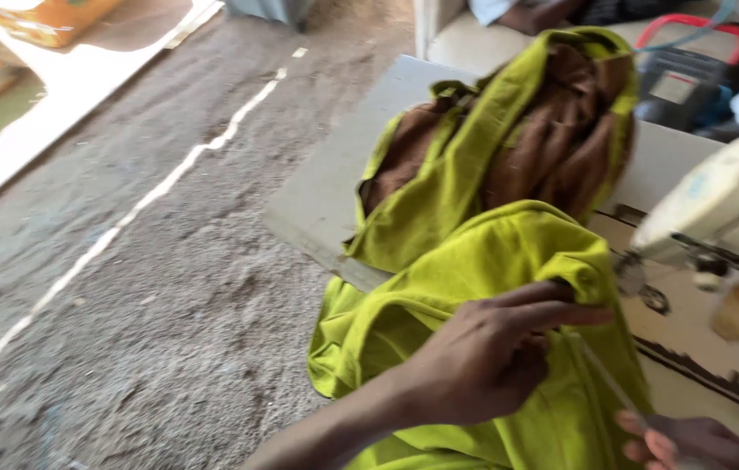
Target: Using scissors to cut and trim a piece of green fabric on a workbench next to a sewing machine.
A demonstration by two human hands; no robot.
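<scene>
Nearest the camera, at the bottom right corner of the view, the right hand (687, 442) is closed round the handle end of a thin pale tool (604, 379), probably scissors or a thread clipper; motion blur prevents a firm identification. The tool's tip points up toward the cloth. Just above and to the left, the left hand (487, 357) pinches a fold of the yellow-green fabric (491, 261) between thumb and fingers, holding it taut close to the tool's tip.

The fabric hangs off the near edge of the desk (326, 191), its lower part draped toward the floor (126, 261), its upper part heaped on the desk top. Within the heap, a brown lining (561, 139) shows, the yellow-green cloth folded round it as a border, which suggests that joining of the two layers is already done. The work in hand appears to be trimming or checking at the held fold; how much of the edge remains cannot be judged from this view.

At the right edge of the desk stands a cream sewing machine (718, 204); no cloth lies under it. Beyond the far edge, a dark case with a red handle (691, 61) rests on a pale surface.
</scene>
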